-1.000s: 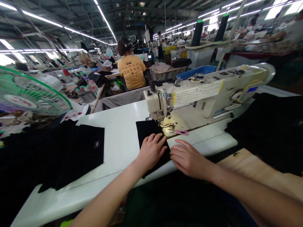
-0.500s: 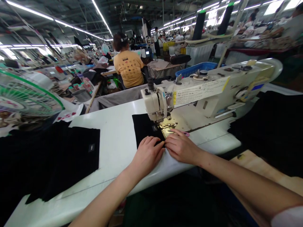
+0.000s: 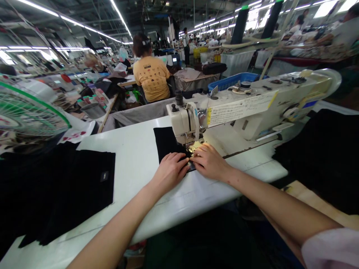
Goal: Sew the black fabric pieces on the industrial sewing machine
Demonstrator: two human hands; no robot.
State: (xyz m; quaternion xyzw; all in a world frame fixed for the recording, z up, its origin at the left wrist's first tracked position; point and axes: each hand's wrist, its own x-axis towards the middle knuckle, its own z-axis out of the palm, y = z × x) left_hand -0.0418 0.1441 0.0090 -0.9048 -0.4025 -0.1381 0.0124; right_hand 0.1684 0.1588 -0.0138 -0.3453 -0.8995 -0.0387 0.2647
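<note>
A small black fabric piece (image 3: 165, 144) lies on the white table (image 3: 140, 160), its right edge under the head of the cream sewing machine (image 3: 241, 108). My left hand (image 3: 169, 172) rests flat on the near part of the fabric, fingers stretched toward the needle. My right hand (image 3: 209, 161) sits just right of it, fingers curled down against the fabric edge at the presser foot. The two hands touch at the fingertips.
A stack of black fabric pieces (image 3: 64, 190) with small labels lies at the left. A green-rimmed fan (image 3: 28, 112) stands at the far left. Dark cloth (image 3: 322, 157) is heaped at the right. A person in a yellow shirt (image 3: 151, 76) sits ahead, back turned.
Both hands have slid forward toward the needle, and the black fabric piece has moved away from me under the machine head. My right hand now covers the pink clipper's spot.
</note>
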